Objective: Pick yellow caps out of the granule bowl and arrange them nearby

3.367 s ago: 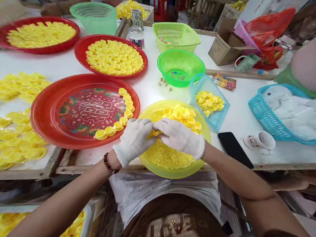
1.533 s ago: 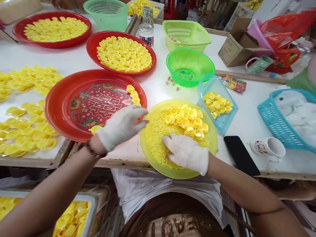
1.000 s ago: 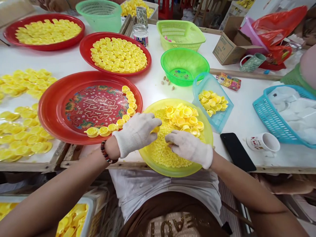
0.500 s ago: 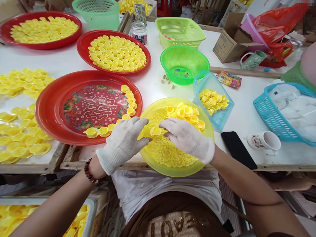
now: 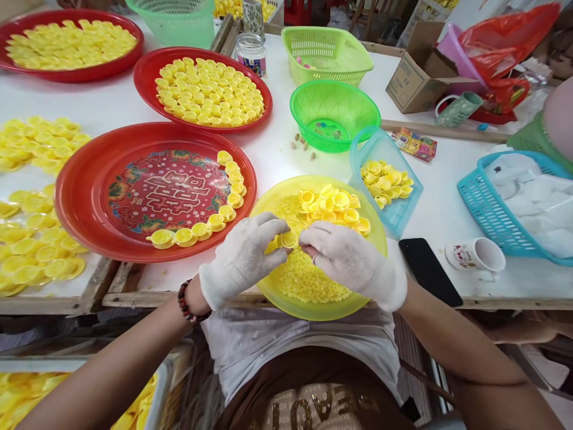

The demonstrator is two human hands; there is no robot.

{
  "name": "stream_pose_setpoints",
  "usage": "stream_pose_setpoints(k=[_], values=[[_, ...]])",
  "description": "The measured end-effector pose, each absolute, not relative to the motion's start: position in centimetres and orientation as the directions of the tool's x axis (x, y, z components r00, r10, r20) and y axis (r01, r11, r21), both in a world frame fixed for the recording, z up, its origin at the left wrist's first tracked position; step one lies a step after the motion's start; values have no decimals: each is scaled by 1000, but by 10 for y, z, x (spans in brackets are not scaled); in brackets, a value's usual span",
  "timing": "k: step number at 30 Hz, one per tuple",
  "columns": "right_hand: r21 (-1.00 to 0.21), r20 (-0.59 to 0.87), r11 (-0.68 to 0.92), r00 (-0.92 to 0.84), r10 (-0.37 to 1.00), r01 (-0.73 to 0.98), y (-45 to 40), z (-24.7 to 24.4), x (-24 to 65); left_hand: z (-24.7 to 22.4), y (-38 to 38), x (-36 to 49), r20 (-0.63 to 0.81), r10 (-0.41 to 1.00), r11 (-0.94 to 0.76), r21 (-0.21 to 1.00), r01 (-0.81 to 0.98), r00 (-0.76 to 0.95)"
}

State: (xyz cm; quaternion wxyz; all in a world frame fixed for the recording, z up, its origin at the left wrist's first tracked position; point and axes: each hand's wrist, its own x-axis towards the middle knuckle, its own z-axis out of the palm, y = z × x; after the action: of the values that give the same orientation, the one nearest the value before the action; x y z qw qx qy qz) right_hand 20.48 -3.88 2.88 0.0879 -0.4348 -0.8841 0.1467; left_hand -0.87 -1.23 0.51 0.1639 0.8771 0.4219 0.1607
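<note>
Over the yellow bowl [image 5: 320, 309], both gloved hands close in on one small yellow plastic cup [image 5: 289, 240]. My left hand [image 5: 246, 257] pinches it from the left between thumb and fingers. My right hand [image 5: 347, 257], fingers bent together, meets its right edge. Tiny yellow pellets [image 5: 313, 280] fill the bowl beneath the hands. Behind my right hand, a heap of similar yellow cups [image 5: 329, 204] rests on the pellets. Left of the bowl, a large red tray [image 5: 85, 185] carries a curved row of yellow cups [image 5: 201, 230] along its near and right sides.
Two more red trays, the nearer [image 5: 145, 77] full of cups, stand behind. A light-blue scoop [image 5: 396, 221] holds cups beside the bowl. A black phone [image 5: 430, 272], white mug [image 5: 474, 255] and blue basket [image 5: 496, 206] lie right. Loose yellow pieces [image 5: 40, 251] cover the left table.
My left fingers have moved right and closed on the cup, which was at my right fingertips. My right hand has shifted slightly right and down. The view has shifted slightly.
</note>
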Motion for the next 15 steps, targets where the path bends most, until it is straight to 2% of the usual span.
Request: stream_pose_setpoints(k=[4, 8, 11, 15], values=[[-413, 161, 586, -577, 801, 697, -34, 43, 202, 8, -15, -5, 154, 798, -556, 561, 613, 583], [-351, 101, 567, -572, 814, 745, -41, 39, 209, 20, -16, -23, 194, 834, -520, 592, 616, 517], [-216, -65, 613, -638, 768, 760, -51, 21, 217, 35, -12, -65, 240, 886, -463, 481, 744, 396], [-59, -212, 690, -685, 697, 721, -62, 0, 218, 45, -3, -136, 200, 963, -225, 221, 949, 181]])
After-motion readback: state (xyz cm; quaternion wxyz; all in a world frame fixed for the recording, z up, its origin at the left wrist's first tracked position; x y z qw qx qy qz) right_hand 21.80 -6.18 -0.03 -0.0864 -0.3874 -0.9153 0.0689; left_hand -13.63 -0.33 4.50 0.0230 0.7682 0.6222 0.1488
